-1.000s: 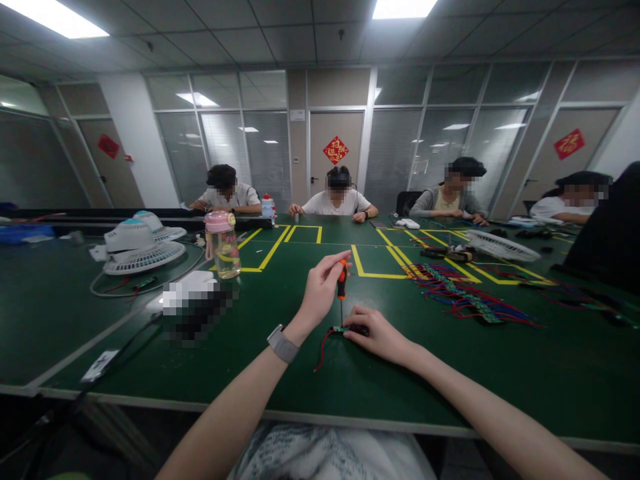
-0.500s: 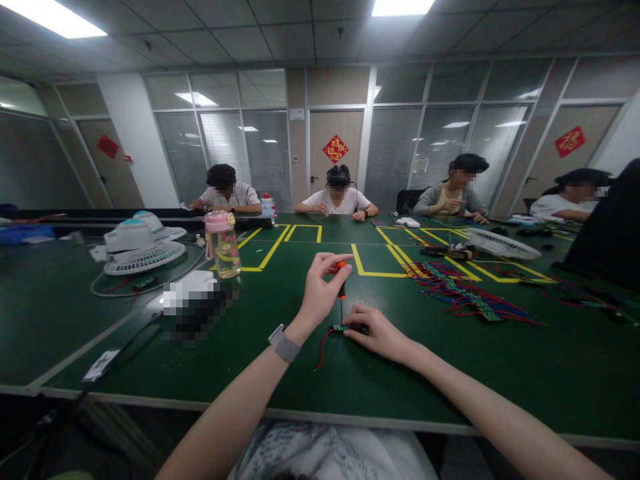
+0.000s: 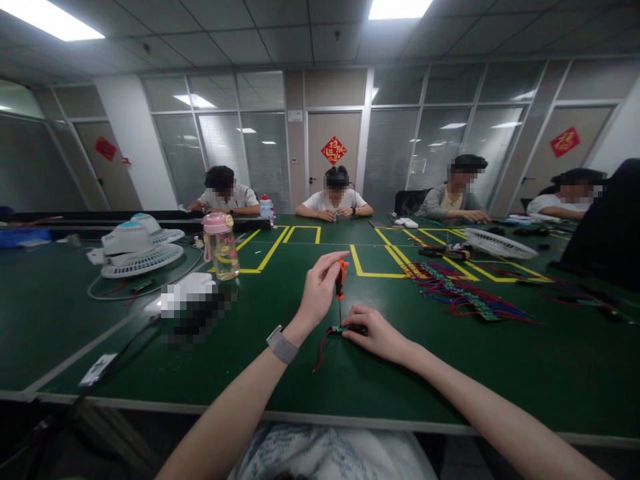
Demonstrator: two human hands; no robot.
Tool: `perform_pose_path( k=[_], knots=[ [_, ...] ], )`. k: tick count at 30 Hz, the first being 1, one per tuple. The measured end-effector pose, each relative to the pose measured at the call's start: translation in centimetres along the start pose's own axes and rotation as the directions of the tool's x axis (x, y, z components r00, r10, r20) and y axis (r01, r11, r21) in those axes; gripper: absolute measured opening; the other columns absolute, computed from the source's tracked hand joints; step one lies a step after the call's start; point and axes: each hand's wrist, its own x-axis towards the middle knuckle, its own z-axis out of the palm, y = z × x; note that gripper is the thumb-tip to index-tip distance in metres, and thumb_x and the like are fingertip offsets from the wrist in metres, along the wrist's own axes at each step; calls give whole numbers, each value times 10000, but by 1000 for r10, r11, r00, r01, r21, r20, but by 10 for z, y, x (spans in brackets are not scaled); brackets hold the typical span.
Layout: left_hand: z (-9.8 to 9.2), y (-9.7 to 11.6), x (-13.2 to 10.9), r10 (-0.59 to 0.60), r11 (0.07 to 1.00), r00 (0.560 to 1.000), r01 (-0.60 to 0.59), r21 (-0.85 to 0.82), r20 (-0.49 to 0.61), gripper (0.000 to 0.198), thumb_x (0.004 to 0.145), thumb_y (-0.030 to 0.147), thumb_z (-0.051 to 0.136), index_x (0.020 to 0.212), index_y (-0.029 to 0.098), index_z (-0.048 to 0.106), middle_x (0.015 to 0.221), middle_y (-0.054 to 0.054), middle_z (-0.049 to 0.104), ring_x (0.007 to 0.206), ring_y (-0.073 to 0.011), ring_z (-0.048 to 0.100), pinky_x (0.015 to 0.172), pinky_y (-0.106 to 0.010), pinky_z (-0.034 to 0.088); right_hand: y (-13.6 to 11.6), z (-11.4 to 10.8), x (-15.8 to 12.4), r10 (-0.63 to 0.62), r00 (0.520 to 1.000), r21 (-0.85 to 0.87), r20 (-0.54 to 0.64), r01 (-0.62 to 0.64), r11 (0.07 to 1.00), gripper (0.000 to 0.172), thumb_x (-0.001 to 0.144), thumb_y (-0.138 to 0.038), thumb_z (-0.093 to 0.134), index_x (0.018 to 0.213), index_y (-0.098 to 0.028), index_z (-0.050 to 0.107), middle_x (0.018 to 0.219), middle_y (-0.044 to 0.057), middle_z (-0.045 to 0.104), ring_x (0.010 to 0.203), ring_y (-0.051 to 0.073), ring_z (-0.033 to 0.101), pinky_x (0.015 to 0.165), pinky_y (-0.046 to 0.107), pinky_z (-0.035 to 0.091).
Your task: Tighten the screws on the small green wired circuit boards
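An orange and black screwdriver (image 3: 341, 283) stands upright, its shaft tip down at a small green circuit board (image 3: 337, 329). The fingers of my left hand (image 3: 320, 287) are closed on its handle, and a grey watch band circles that wrist. My right hand (image 3: 375, 333) rests on the table and pinches the right end of the board, with a dark part under its fingers. From the board's left side a red wire (image 3: 320, 353) curls toward the table's front edge.
On the green table (image 3: 425, 387), a pink-lidded bottle (image 3: 225, 250), white fan parts (image 3: 143, 260) and a white box (image 3: 193, 287) lie left. Wired circuit boards (image 3: 460, 290) and a white fan grille (image 3: 500, 244) lie right. Several people sit across the table.
My left fingers have shifted on the screwdriver handle, showing more of it. My right hand holds its place. Across the table, one person's hands have come together.
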Motion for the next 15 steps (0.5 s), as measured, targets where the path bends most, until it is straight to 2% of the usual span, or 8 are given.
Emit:
perform_pose_path(
  k=[3, 6, 9, 12, 15],
  knots=[
    [1, 0, 0, -38, 999, 999, 38, -38, -11, 261, 889, 277, 537, 1089, 182, 675, 1052, -80, 669, 854, -162, 655, 766, -294, 532, 0, 0, 0, 1, 1000, -2, 3, -1, 1000, 141, 868, -231, 623, 947, -174, 725, 862, 47, 606, 778, 166, 588, 698, 263, 467],
    [-1, -1, 0, 44, 991, 996, -34, 126, -76, 210, 829, 260, 630, 1005, 180, 712, 954, -61, 640, 838, -147, 624, 769, -265, 509, 1, 0, 0, -1, 1000, -7, 7, 1, 1000, 145, 867, -227, 624, 954, -169, 724, 863, 49, 608, 772, 167, 587, 697, 265, 465],
    [-3, -1, 1, 94, 976, 988, -67, 208, -123, 192, 838, 257, 609, 972, 205, 737, 1039, -66, 597, 957, -160, 599, 857, -274, 487, 1, 0, 0, 3, 1000, -4, 9, -3, 1000, 144, 869, -233, 621, 948, -169, 723, 861, 48, 606, 764, 165, 586, 690, 264, 463],
    [-3, -1, 2, 27, 998, 998, -24, 50, -59, 269, 895, 255, 496, 1049, 202, 711, 1159, -78, 611, 1020, -179, 615, 893, -308, 497, 0, -1, 1, 5, 1000, 3, 10, -5, 1000, 144, 872, -242, 618, 942, -171, 722, 859, 46, 604, 759, 164, 585, 687, 263, 463],
    [-1, -1, 2, -52, 995, 999, 53, -86, 13, 305, 902, 279, 485, 1127, 174, 662, 1106, -90, 666, 886, -175, 662, 793, -315, 541, -1, -1, 1, 1, 1000, -1, 13, -1, 1000, 150, 875, -247, 613, 946, -171, 721, 864, 48, 605, 754, 163, 586, 684, 266, 463]
  ],
)
